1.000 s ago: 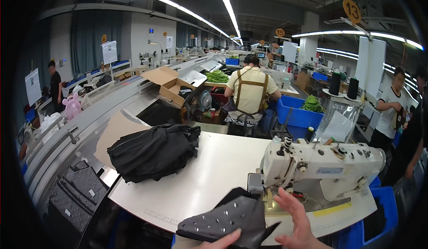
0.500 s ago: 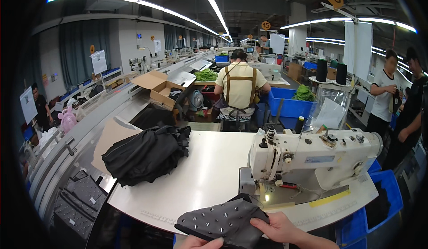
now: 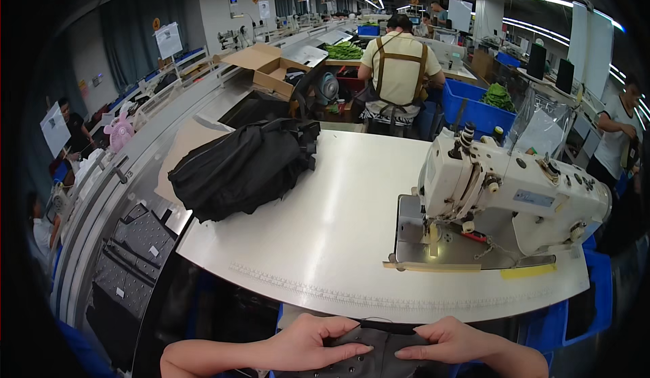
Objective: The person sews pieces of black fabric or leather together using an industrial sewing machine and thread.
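Observation:
Both my hands grip a dark grey fabric piece [image 3: 380, 351] with shiny metal studs or eyelets, just off the table's near edge. My left hand [image 3: 308, 343] pinches its left side between thumb and fingers. On the right side, my right hand [image 3: 450, 341] does the same. A thin dark thread loops above the cloth's upper edge. The lower part of the piece runs out of the picture. Ahead to the right stands a white sewing machine [image 3: 521, 188], its needle area lit. A heap of black fabric pieces [image 3: 244, 165] lies on the table's left side.
The white table [image 3: 345, 229] has a ruler strip along its near edge. More studded grey pieces [image 3: 132, 256] lie lower left. Blue bins [image 3: 596, 297] stand at the right, and an open cardboard box [image 3: 277, 73] sits beyond the heap. A seated person [image 3: 399, 67] works ahead, facing away.
The fabric piece has come off the table toward me, away from the sewing machine. My hands now hold its two sides. The view has tilted down and turned left.

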`<state>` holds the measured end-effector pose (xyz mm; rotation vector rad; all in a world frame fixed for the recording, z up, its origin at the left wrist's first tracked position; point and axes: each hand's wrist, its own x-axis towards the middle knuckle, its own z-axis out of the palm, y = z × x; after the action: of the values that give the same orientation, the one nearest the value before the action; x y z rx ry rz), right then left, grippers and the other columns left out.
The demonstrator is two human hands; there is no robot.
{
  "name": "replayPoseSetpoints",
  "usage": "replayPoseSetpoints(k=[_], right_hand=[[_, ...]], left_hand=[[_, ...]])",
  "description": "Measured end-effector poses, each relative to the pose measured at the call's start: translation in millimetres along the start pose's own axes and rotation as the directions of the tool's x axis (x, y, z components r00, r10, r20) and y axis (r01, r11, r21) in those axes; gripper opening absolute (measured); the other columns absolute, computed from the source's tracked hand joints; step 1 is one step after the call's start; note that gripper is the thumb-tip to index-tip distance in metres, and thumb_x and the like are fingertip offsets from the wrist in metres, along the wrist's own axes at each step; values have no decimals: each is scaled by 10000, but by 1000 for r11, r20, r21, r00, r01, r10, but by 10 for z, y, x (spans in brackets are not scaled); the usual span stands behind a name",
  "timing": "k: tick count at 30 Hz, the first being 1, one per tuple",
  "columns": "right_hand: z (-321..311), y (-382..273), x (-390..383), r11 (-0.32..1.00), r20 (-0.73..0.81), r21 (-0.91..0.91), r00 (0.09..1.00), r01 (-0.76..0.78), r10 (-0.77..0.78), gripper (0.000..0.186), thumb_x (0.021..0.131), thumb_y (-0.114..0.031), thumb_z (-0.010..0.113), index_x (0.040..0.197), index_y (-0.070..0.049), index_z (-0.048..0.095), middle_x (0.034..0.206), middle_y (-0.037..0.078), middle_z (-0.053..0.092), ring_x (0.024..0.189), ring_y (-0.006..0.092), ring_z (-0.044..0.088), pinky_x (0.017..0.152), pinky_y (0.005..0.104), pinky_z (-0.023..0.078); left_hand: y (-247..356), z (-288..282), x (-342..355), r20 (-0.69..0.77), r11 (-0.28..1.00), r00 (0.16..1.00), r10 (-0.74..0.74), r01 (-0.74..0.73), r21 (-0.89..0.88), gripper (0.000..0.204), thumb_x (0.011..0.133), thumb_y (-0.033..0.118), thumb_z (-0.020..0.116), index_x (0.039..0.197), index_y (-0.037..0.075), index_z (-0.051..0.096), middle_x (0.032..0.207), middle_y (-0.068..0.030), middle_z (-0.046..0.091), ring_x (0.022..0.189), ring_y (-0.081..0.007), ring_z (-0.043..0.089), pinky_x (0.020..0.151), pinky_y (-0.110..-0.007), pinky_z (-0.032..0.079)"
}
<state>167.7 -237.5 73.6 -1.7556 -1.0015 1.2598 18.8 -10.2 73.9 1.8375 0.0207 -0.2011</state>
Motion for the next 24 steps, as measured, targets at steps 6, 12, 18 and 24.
replayPoseSetpoints(k=[6, 12, 18, 24], right_hand=[[70, 298, 3, 977, -108, 175, 989, 123, -105, 291, 1012, -266, 591, 854, -23, 617, 638, -65, 415, 631, 32, 364, 565, 222, 354], [171, 285, -29, 959, -274, -95, 919, 267, -283, 242, 988, -182, 617, 1159, -21, 672, 785, 15, 652, 709, 57, 562, 665, 205, 456], [188, 292, 107, 946, -276, 143, 930, 290, -243, 251, 963, -165, 647, 1175, -36, 684, 1058, 87, 731, 956, 121, 673, 839, 259, 525], [267, 100, -7, 510, -167, -310, 482, 803, -860, 110, 893, -160, 719, 908, -51, 718, 738, 50, 682, 723, 200, 671, 734, 323, 536]], left_hand=[[-318, 29, 83, 130, 984, 990, -45, 21, 178, 253, 940, 212, 697, 1104, 21, 681, 794, 21, 648, 720, -18, 489, 645, -198, 441], [-386, 197, 158, -33, 988, 997, 63, -67, -138, 257, 903, 184, 742, 1086, 4, 713, 884, 0, 714, 795, -9, 549, 726, -185, 469], [-428, 368, 176, -45, 997, 999, 17, -20, -79, 221, 922, 193, 711, 1091, 52, 729, 878, -32, 747, 810, -1, 581, 753, -195, 502], [-456, 306, 248, -127, 990, 990, 54, -69, -124, 199, 916, 167, 716, 1051, 21, 730, 856, -32, 739, 804, -3, 569, 743, -198, 492]])
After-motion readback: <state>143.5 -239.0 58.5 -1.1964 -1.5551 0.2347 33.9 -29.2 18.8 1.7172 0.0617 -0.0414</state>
